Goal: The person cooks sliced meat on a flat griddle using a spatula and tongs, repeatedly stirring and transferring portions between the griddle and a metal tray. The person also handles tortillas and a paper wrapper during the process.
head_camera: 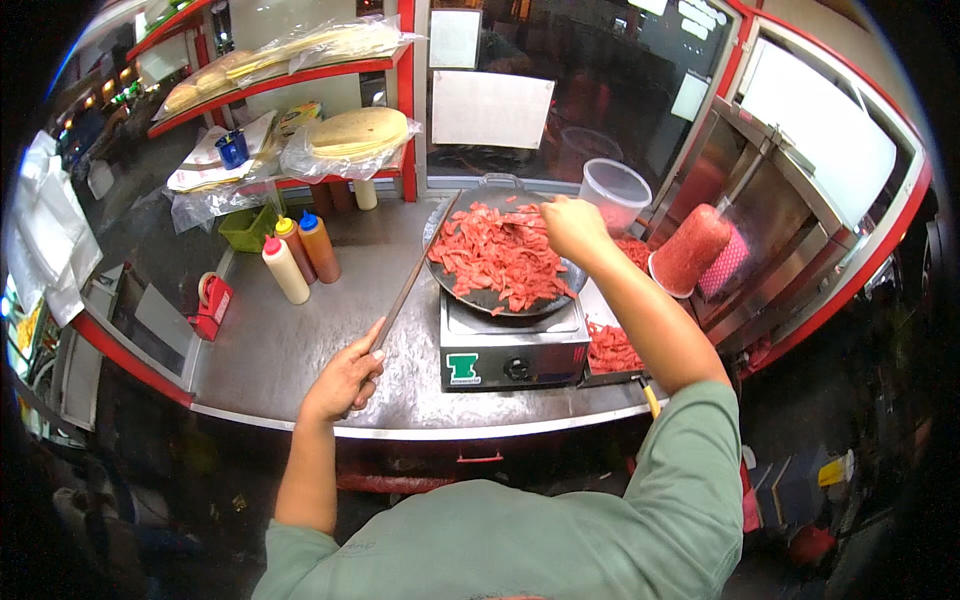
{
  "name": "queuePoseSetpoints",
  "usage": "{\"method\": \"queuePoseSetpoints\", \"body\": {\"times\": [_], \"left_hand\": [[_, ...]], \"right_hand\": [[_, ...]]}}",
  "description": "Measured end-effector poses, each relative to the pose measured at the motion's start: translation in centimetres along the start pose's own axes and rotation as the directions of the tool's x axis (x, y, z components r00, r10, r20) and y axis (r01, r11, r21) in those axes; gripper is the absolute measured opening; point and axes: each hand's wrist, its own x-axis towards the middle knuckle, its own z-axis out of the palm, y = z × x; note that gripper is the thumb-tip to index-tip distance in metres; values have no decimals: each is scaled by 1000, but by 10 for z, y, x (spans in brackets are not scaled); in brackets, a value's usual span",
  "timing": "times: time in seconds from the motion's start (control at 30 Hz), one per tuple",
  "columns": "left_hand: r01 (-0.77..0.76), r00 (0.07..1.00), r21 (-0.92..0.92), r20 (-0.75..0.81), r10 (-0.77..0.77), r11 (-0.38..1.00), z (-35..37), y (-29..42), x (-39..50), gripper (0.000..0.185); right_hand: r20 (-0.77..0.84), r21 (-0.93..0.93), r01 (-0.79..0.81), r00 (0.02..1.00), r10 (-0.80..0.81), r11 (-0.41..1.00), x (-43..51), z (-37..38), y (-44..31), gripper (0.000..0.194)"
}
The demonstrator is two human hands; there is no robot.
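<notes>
My left hand [341,382] grips one end of a long, thin dark rod or blade [411,289]. Its far end slants up to the left rim of a dark wok [471,301]. Sliced reddish meat [502,259] is heaped in the wok, which sits on a steel single-burner stove [517,360]. Over the wok's right side is my right hand [574,225], its fingers bent down at the meat. A thin dark line shows by those fingertips, but whether it is a tool they hold is unclear. My right forearm partly covers a tray of more sliced meat [613,349].
A meat cone [690,251] stands on the vertical grill [750,202] at right. Behind the wok is a clear plastic tub [616,187]. Sauce bottles [287,270] and a red tape dispenser [214,306] stand left; shelves above carry flatbreads [358,133]. A yellow handle [649,397] juts over the counter edge.
</notes>
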Motion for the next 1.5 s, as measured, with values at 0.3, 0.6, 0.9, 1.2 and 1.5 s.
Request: {"method": "queuePoseSetpoints", "body": {"times": [0.3, 0.6, 0.9, 1.2, 1.5], "left_hand": [[-4, 1000, 192, -12, 7, 981, 21, 24, 76, 61], [125, 986, -57, 115, -118, 991, 13, 21, 77, 64], [155, 959, -336, 277, -59, 929, 25, 41, 56, 60], [131, 991, -301, 73, -114, 945, 11, 5, 13, 60], [183, 949, -274, 300, -97, 944, 70, -2, 41, 60]], "right_hand": [[-26, -39, -31, 999, 30, 999, -17, 51, 15, 13], [653, 636, -735, 675, 344, 235, -93, -12, 121, 30], [234, 359, -178, 968, 97, 916, 3, -30, 82, 33], [278, 261, -39, 960, -36, 964, -76, -55, 90, 30], [643, 592, -701, 709, 290, 398, -46, 36, 52, 37]]}}
